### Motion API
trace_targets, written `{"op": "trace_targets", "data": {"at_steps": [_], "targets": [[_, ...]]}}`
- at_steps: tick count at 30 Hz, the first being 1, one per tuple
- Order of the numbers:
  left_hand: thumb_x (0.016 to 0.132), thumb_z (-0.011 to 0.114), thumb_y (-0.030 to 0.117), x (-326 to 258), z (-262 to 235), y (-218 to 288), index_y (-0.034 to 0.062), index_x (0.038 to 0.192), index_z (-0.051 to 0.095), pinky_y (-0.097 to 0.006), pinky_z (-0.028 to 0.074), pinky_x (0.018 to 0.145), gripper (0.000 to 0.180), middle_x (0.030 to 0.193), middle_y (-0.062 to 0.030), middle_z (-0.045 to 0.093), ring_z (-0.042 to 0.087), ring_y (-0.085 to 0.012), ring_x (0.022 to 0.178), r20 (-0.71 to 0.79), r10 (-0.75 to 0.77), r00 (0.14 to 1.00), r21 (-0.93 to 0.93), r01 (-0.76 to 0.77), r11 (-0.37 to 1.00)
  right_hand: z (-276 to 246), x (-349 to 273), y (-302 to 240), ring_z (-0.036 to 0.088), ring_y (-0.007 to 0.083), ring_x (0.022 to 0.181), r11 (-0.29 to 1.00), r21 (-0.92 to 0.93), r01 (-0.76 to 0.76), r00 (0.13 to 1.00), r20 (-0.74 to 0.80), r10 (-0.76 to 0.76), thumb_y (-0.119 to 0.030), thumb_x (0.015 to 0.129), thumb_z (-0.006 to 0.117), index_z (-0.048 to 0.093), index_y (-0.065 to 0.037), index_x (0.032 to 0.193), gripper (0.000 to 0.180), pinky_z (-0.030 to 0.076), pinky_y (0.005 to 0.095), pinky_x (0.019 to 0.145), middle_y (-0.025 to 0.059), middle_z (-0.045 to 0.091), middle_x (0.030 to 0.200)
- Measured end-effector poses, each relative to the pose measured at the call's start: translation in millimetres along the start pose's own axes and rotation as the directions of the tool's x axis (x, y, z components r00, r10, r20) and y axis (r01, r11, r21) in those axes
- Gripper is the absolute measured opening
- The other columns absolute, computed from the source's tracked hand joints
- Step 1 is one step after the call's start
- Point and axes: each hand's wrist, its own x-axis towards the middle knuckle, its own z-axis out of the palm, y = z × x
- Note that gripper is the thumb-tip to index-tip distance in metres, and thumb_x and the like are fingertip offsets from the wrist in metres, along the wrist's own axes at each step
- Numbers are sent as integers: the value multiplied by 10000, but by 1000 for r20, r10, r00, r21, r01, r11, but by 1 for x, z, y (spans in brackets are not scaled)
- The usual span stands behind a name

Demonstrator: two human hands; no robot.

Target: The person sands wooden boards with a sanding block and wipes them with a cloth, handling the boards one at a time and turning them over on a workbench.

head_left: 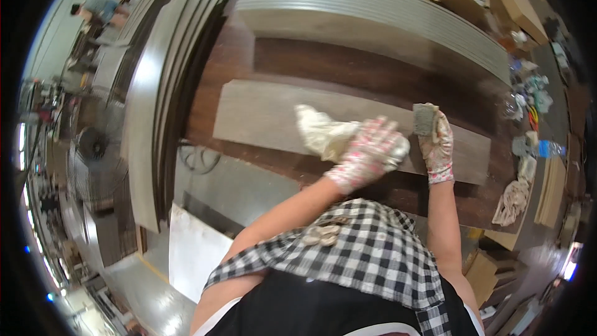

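A long grey-brown board (267, 109) lies flat across the dark brown table in front of me. My left hand (367, 152), in a white glove with a pink pattern, is closed over a bunched white cloth (323, 134) on the board; motion smears it a little. Part of the cloth trails off to the left of the fingers. Toward the board's right end, my right hand (440, 149), gloved alike, grips a grey block-shaped pad (425, 119). Its fingers wrap the pad's right side. Whether the pad touches the board I cannot tell.
Beyond the board stands a long stack of panels (373, 9). More tall panels (165, 87) lean together at the left, near a floor fan (96, 149). Crumpled rags (515, 199) and a plastic bottle (550, 149) lie at the right. Another person (99, 9) is far off at upper left.
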Motion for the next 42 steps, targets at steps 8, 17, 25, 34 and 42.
{"op": "trace_targets", "data": {"at_steps": [8, 17, 25, 34, 42], "targets": [[829, 405, 92, -78, -130, -170, 94, 1259, 443, -398, 323, 1000, 432, 1203, -123, 505, 438, -296, 1155, -310, -444, 841, 519, 541, 662, -103, -69, -97, 498, 234, 1117, 907, 0, 421, 752, -559, -349, -164, 889, 492, 504, -58, 1199, 328, 412, 398, 935, 105, 517, 1223], [926, 367, 280, -104, -166, -217, 218, 1200, 534, -410, 472, 788, 326, 1026, -125, 622, 591, -333, 913, -412, -747, 522, 355, 847, 396, -135, -55, -121, 501, 211, 1072, 884, -259, 390, 631, -624, -461, -132, 893, 498, 477, -141, 1241, 349, 463, 394, 813, 65, 503, 1226], [931, 446, 339, -88, -159, -195, 52, 1137, 590, -258, 441, 716, 381, 939, -62, 638, 565, -135, 784, -359, -828, 431, -212, 826, 522, -175, -25, -140, 496, 271, 1082, 927, 1, 376, 703, -652, -285, -171, 895, 465, 465, -137, 1247, 353, 441, 457, 862, 89, 487, 1242], [922, 329, 178, -120, -209, -162, -12, 1202, 468, -362, 407, 935, 366, 1173, -177, 520, 522, -279, 1066, -706, -373, 602, 246, 703, 667, -174, -47, -167, 577, 296, 971, 680, 637, 363, 926, -163, -342, -165, 800, 479, 350, 42, 1278, 537, 507, 396, 825, 181, 573, 1063], [902, 398, 92, -167, -162, -141, 21, 1081, 587, -267, 418, 871, 270, 1038, -82, 599, 551, -171, 939, -588, -738, 331, -298, 760, 578, -179, -85, -135, 556, 327, 965, 790, 484, 376, 910, -354, -217, -113, 852, 487, 439, -7, 1244, 409, 493, 458, 803, 202, 502, 1213]]}}
